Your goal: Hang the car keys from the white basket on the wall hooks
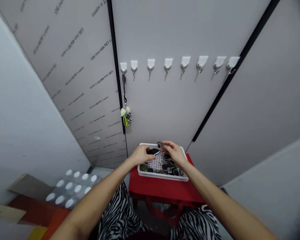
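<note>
Both my hands are over a white perforated tray [162, 175] of keys and keychains on a red stool [162, 191]. My left hand [140, 155] is closed on a black key fob [153, 151]. My right hand [173, 153] pinches the metal ring end [161, 145] of the same keychain above the tray. On the wall above runs a row of white hooks [167, 64]. A yellow-and-black figure keychain [126, 116] hangs by a dark strap from the leftmost hook [123, 67].
A shrink-wrapped pack of white-capped bottles [72, 188] lies on the floor at the left, beside flat boards [27, 203]. A black strip [115, 66] divides the wall panels. My knees in zebra-print fabric [120, 216] are under the stool's near edge.
</note>
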The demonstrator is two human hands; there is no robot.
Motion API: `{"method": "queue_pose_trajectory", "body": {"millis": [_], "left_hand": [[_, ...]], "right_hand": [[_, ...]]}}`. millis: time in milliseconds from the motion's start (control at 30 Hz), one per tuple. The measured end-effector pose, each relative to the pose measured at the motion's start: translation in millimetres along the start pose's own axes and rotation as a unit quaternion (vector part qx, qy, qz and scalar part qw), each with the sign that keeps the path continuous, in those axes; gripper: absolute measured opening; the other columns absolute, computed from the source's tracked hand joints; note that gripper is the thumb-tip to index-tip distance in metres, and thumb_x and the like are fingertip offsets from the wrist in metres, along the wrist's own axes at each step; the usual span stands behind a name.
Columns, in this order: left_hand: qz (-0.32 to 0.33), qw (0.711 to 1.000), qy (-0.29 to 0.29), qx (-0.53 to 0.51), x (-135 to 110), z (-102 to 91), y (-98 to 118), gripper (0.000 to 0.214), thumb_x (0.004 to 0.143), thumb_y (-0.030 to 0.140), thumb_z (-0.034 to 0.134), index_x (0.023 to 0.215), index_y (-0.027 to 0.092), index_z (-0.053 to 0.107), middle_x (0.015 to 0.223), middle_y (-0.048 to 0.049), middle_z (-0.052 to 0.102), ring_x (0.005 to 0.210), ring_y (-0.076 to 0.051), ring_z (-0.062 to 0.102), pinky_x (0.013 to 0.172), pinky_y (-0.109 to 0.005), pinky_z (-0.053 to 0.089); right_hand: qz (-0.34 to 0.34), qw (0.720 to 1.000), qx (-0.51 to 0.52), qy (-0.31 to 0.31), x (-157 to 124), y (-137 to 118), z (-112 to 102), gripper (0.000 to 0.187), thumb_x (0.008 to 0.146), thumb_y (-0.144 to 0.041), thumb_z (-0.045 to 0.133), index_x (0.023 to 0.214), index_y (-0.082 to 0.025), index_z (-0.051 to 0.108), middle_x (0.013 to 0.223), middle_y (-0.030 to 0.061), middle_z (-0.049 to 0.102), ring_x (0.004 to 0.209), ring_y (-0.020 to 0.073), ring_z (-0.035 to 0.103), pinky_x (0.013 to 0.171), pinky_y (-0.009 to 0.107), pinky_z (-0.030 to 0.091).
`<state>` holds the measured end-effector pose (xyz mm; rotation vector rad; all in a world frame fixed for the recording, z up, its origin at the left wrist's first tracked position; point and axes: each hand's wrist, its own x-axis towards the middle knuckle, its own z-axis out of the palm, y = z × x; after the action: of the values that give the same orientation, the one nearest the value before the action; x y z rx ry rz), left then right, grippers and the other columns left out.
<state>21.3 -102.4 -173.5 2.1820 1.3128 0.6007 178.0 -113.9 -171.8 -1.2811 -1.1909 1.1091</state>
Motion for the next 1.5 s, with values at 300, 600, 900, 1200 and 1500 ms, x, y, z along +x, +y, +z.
{"method": "queue_pose_trajectory", "body": {"millis": [300, 600, 900, 1200, 1500], "left_hand": [[-0.021, 0.999, 0.034, 0.009, -3, 8.8, 4, 0.035, 0.054, 0.039, 0.051, 0.082, 0.017, 0.054, 0.078, -0.0021, 0.057, 0.07, -0.015, 0.05, 0.061, -0.023, 0.038], [-0.045, 0.996, 0.072, -0.014, -5, 0.3, 7, 0.039, 0.056, 0.042, 0.048, 0.084, 0.015, 0.054, 0.08, -0.0041, 0.056, 0.071, -0.015, 0.05, 0.06, -0.024, 0.038], [-0.012, 0.998, 0.011, -0.061, -14, 6.4, 11, 0.034, 0.054, 0.038, 0.052, 0.08, 0.016, 0.055, 0.075, -0.0012, 0.058, 0.068, -0.013, 0.05, 0.061, -0.023, 0.039], [-0.001, 0.95, 0.156, -0.271, 13, -18.2, 28, 0.023, 0.065, 0.025, 0.043, 0.081, 0.011, 0.053, 0.078, -0.0048, 0.058, 0.068, -0.01, 0.051, 0.063, -0.02, 0.04], [-0.004, 0.939, 0.257, -0.23, 48, -83.2, 43, 0.023, 0.065, 0.026, 0.04, 0.057, 0.01, 0.053, 0.048, 0.0019, 0.048, 0.047, -0.006, 0.042, 0.045, -0.017, 0.034]], "right_hand": [[-0.03, 0.977, -0.212, -0.011, 2, 5, 1, 0.028, 0.061, -0.041, 0.04, 0.051, -0.015, 0.045, 0.044, -0.0033, 0.043, 0.04, 0.0066, 0.039, 0.039, 0.018, 0.03], [0.179, 0.978, -0.032, -0.1, -11, 7, -5, 0.038, 0.065, -0.051, 0.031, 0.079, -0.018, 0.044, 0.048, -0.0003, 0.052, 0.037, 0.0097, 0.047, 0.037, 0.021, 0.035], [0.066, 0.988, 0.139, -0.018, -2, -12, 9, 0.026, 0.05, -0.027, 0.057, 0.069, -0.019, 0.041, 0.06, -0.0031, 0.056, 0.051, 0.009, 0.052, 0.05, 0.021, 0.041], [-0.107, 0.994, 0.029, -0.023, 8, -38, 35, 0.026, 0.052, -0.025, 0.054, 0.076, -0.017, 0.046, 0.069, 0.0018, 0.056, 0.064, 0.012, 0.052, 0.062, 0.026, 0.041], [-0.22, 0.974, -0.044, -0.009, 39, -92, 58, 0.02, 0.054, -0.026, 0.051, 0.071, -0.016, 0.046, 0.063, 0.0015, 0.051, 0.055, 0.0105, 0.047, 0.051, 0.023, 0.039]]}}
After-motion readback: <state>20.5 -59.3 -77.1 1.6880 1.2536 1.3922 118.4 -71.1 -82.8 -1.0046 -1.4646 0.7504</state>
